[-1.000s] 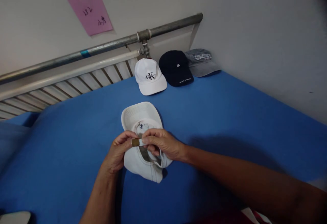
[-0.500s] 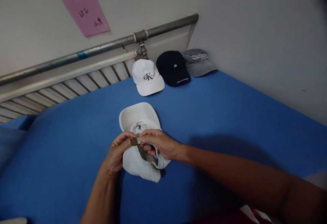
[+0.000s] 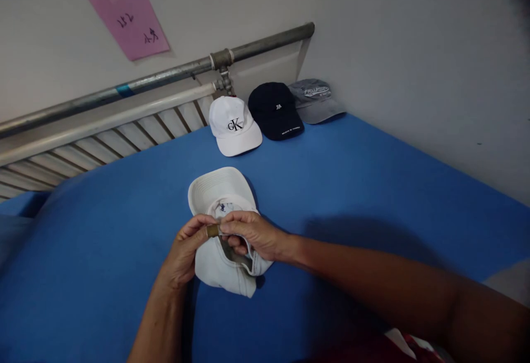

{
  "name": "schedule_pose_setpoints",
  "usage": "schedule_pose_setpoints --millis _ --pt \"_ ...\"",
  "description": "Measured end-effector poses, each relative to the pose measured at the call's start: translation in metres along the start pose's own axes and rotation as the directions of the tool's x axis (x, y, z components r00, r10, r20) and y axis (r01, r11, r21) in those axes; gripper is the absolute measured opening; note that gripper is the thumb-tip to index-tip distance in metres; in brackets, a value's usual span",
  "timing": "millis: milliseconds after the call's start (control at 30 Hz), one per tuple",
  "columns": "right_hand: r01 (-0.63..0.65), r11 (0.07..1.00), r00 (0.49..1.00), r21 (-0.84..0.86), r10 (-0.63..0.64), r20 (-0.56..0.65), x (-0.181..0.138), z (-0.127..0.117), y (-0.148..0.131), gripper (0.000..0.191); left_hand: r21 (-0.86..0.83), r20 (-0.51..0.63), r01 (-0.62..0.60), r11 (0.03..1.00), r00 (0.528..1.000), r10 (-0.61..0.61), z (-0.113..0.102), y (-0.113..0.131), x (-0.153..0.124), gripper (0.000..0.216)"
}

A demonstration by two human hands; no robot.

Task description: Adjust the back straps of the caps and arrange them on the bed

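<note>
Both hands are meeting over the upturned cap (image 3: 221,252); left hand (image 3: 186,250) pinching the buckle (image 3: 212,231), right hand (image 3: 250,234) pinching the strap running rightward from it.

two bare forearms reaching forward, left hand (image 3: 185,251) and right hand (image 3: 252,234) meeting, fingertips pinched together, thumbs on top
</note>
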State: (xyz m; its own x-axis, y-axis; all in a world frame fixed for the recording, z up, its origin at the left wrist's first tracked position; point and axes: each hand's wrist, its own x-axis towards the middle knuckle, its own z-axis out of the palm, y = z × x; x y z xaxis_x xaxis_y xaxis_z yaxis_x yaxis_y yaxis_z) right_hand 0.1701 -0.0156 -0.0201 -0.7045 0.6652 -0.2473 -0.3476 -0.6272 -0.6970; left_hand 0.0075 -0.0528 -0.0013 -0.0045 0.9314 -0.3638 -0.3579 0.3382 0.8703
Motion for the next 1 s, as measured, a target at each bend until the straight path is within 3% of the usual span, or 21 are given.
schedule_pose_setpoints --millis 533,733,1000 --pt "0.061 0.995 0.998 -0.082 -0.060 0.015 0.000 -0.005 0.003 0.015 0.108 0.029 0.007 0.994 1.000 -0.010 -0.009 -0.002 0.001 0.018" --pt "0.082 0.988 0.997 -0.130 -0.080 0.017 -0.003 -0.003 -0.001 0.013 0.122 0.013 -0.061 0.991 0.998 0.060 -0.006 -0.001 -0.001 0.015" --pt "0.127 0.986 0.992 -0.108 -0.123 0.038 -0.007 -0.001 -0.002 0.009 0.144 0.186 -0.208 0.967 0.966 0.180 -0.012 0.000 -0.005 0.023"
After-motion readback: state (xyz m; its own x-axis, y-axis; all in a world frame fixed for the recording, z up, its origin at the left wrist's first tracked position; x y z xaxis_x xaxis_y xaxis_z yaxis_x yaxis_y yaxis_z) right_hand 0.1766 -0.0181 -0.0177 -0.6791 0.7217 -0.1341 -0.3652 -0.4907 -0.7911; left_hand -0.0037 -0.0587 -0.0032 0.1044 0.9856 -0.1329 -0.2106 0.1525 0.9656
